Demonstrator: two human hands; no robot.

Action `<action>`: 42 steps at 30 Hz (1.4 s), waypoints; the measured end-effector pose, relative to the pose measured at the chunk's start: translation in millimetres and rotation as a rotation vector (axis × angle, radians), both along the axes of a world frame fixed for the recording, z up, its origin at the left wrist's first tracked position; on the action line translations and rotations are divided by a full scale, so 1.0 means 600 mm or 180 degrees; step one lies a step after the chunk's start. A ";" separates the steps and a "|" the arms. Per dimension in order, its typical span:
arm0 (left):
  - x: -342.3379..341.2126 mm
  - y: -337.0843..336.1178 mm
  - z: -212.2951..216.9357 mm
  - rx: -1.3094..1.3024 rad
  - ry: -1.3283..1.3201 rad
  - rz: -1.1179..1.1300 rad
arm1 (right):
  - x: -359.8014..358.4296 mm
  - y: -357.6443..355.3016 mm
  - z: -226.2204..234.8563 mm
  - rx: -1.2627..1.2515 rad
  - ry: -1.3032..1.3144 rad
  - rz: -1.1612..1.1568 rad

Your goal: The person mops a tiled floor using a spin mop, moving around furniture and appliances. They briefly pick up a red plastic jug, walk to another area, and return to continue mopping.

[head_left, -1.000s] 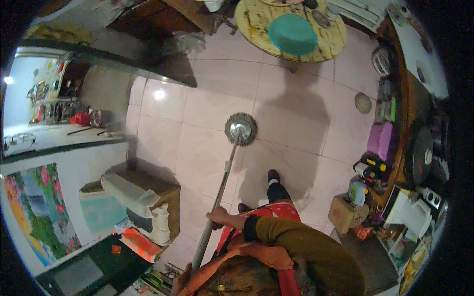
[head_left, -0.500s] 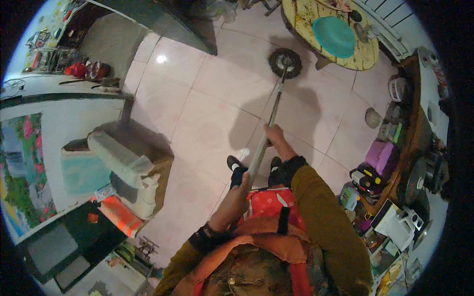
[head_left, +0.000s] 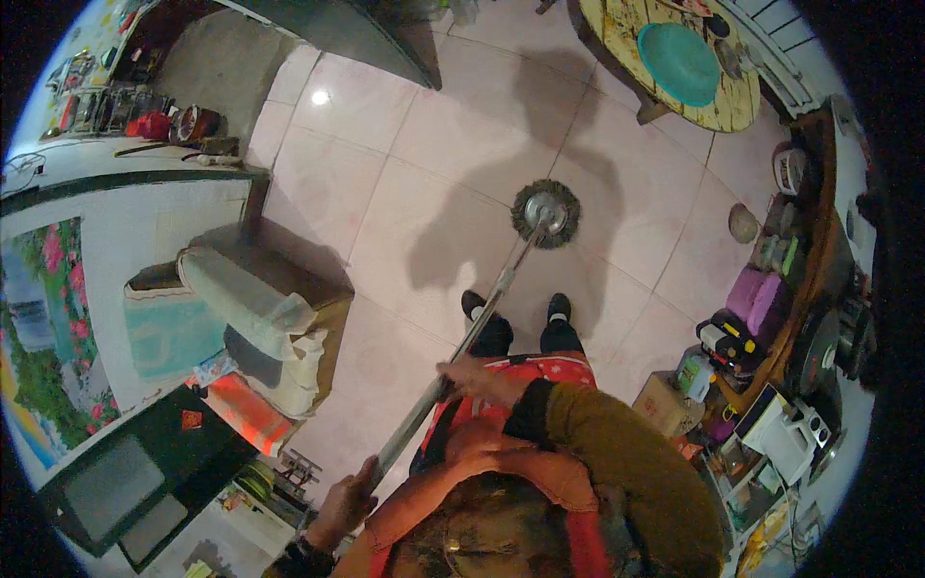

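Observation:
A round-headed mop point(head_left: 570, 226) stands on the pale pink tiles just ahead of my feet. Dark stringy fibres ring its metallic centre plate. From there the long silvery pole slants back toward my lower left. Near the pole's upper end, my left hand point(head_left: 345, 501) is closed around it, out past my left side. Lower along the pole, in front of my waist, my right hand point(head_left: 477, 379) grips it too. Both of my shoes show between my hands and the mop head. A red patterned apron point(head_left: 559, 368) covers my lap.
Far right, a yellowed round table point(head_left: 593, 29) carries a turquoise basin point(head_left: 679, 64). Along the right wall runs a cluttered wooden shelf point(head_left: 819, 231); a cardboard box point(head_left: 663, 405) sits nearby. A padded chair or box point(head_left: 332, 313) with draped cloth is at left. A dark panel point(head_left: 371, 43) juts in at the top.
The mop head has come back across the floor from beside the table toward my feet. Both hands have drawn back toward my lower left, still holding the pole.

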State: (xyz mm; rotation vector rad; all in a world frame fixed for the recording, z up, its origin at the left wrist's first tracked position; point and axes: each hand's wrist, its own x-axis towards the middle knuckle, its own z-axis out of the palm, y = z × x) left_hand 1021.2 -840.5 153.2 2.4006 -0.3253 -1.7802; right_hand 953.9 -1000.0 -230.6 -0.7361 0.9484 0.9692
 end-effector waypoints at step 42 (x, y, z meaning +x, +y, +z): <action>0.297 -0.071 -0.157 -0.0865 -0.1287 0.1991 | 0.613 -0.034 0.110 -0.0991 -0.0894 -0.0353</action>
